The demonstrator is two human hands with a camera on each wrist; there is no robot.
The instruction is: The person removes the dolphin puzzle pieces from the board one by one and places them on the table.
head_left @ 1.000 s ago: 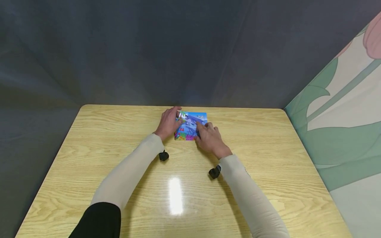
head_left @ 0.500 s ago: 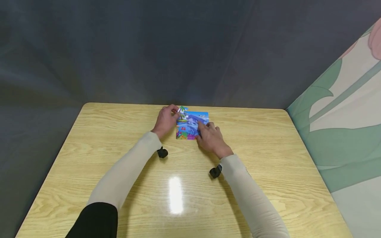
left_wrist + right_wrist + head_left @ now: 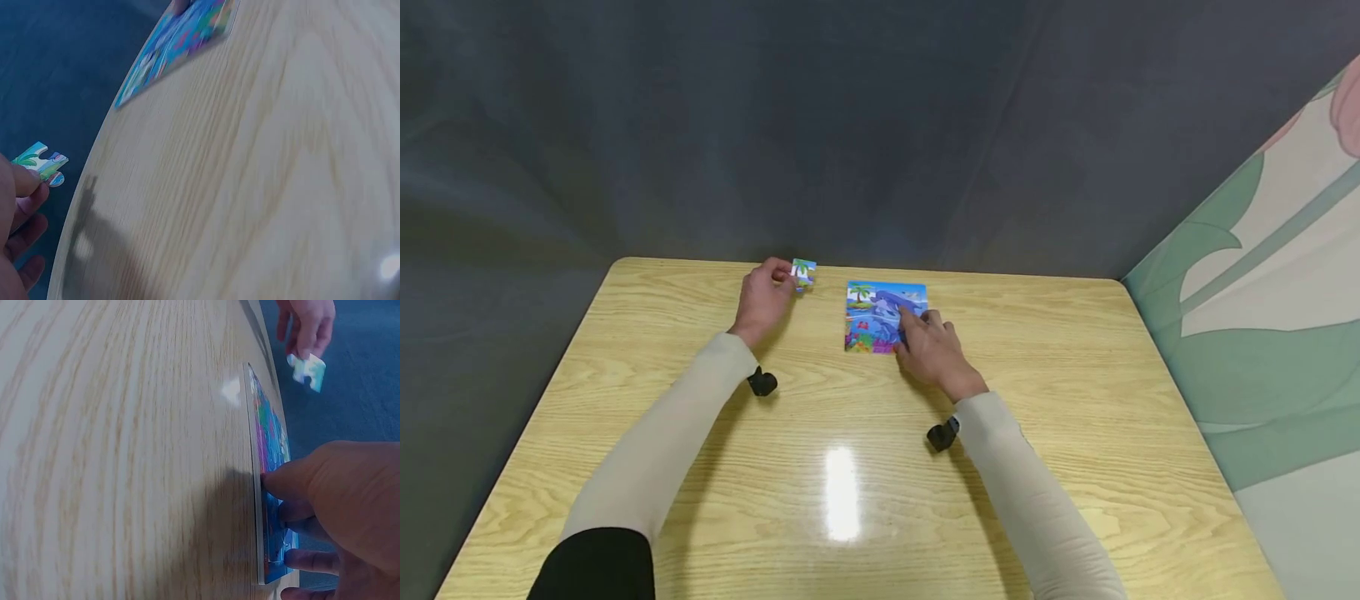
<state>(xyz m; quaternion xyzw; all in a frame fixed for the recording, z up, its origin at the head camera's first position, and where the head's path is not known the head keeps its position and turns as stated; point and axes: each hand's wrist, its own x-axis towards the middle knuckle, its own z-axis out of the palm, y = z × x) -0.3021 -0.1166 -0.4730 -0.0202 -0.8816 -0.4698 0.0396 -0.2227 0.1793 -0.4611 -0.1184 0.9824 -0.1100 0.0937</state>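
My left hand point(image 3: 762, 302) pinches a small jigsaw puzzle piece point(image 3: 803, 272) with a palm tree on it, left of the puzzle board. In the left wrist view, the piece point(image 3: 39, 164) sits between thumb and fingertips, raised beyond the table's edge line, its knobs and notches showing. A flat, square puzzle board point(image 3: 867, 322) with a dolphin sea picture lies near the table's far edge. My right hand point(image 3: 931, 352) rests on its right side, covering part of the picture. The right wrist view shows thumb and fingers spread on the board's face point(image 3: 265, 428).
The light wooden table point(image 3: 880, 483) ends just behind the board, where a dark curtain point(image 3: 865, 133) hangs. A patterned cloth point(image 3: 1262, 317) stands along the right side. Small black wrist cameras point(image 3: 763, 382) hang beneath both sleeves.
My left hand lifted the palm-tree puzzle piece from the board's upper left corner and carried it leftward. The right hand has stayed on the board.
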